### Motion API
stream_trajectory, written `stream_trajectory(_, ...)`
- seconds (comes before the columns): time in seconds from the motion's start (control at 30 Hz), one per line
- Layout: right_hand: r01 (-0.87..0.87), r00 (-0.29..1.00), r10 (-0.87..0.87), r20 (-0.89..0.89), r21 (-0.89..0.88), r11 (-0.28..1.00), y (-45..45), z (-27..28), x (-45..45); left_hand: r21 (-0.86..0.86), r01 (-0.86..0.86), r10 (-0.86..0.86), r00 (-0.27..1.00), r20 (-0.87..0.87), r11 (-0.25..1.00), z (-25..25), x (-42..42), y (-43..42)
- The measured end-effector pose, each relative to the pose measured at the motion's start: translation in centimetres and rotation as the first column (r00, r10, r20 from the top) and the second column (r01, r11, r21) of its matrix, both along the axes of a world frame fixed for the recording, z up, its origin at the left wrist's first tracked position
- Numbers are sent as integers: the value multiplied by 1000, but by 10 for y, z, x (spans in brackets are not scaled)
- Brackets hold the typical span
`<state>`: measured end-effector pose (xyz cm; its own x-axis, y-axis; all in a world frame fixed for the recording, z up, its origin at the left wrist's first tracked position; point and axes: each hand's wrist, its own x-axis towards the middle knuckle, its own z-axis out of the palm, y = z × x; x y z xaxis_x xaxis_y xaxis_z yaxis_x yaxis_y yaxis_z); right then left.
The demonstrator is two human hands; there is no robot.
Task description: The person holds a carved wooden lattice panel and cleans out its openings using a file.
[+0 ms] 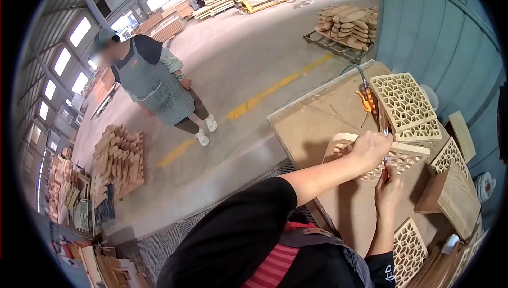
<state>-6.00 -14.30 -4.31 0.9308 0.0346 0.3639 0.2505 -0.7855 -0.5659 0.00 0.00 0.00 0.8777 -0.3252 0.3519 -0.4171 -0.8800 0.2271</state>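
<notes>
A pale wooden panel with a carved lattice (413, 154) lies tilted on the workbench (312, 113), below both hands. My left hand (372, 149) is closed over the panel's far part, fingers curled. A small shiny bit shows near its fingertips, too small to name. Closer to my body, my right hand (389, 190) is closed in a pinch at the panel's near side. A small pale tip shows above its thumb; what it belongs to is hidden. Beyond the hands, a finished-looking lattice panel (405, 100) rests on another one.
An orange air blow gun (366, 100) with a hose lies on the bench. Wooden boards (457, 200) and another lattice panel (410, 251) sit at the right. A person in an apron (159, 87) stands across the floor, near stacked wooden pieces (119, 161). A blue metal wall (444, 34) borders the bench.
</notes>
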Motion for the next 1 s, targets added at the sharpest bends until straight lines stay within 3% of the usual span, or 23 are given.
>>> stream_trajectory(0.17,-66,998,65,8,128,990,-13,24,-33,-74,40,-31,993,114,996,-2,4,-2)
stream_trajectory(0.2,-68,997,64,30,127,990,-12,17,-42,-68,20,-16,998,59,998,1,3,1)
stream_trajectory(0.27,-63,996,56,68,108,992,-15,9,-56,-68,13,-9,998,60,998,-1,1,1)
stream_trajectory(0.37,56,998,-57,-12,-76,996,-3,7,-37,-62,20,-16,997,72,998,0,4,0)
stream_trajectory(0.5,6,997,-3,82,-36,999,-1,3,2,-48,20,-18,999,45,999,3,2,-2)
stream_trajectory(0.57,-30,999,29,34,24,999,-3,16,-4,-36,18,-17,1000,15,999,7,0,-1)
stream_trajectory(0.67,-92,995,88,37,140,986,-8,18,-31,-89,34,-22,991,133,995,4,2,2)
stream_trajectory(0.77,-5,996,15,-89,107,994,-9,18,-59,-82,27,-18,993,115,996,0,8,3)
stream_trajectory(0.8,-30,999,35,-41,124,992,-12,6,-56,-73,26,-19,996,90,997,2,7,3)
stream_trajectory(0.9,43,993,-50,-105,-74,996,-5,4,-34,-63,30,-23,993,113,998,-1,4,-3)
stream_trajectory(0.93,72,997,-71,12,-116,991,-1,1,-23,-68,30,-22,993,120,997,-2,1,-4)
stream_trajectory(1.0,19,999,-17,33,-43,999,-2,4,-2,-47,7,-2,994,106,999,0,-4,-5)
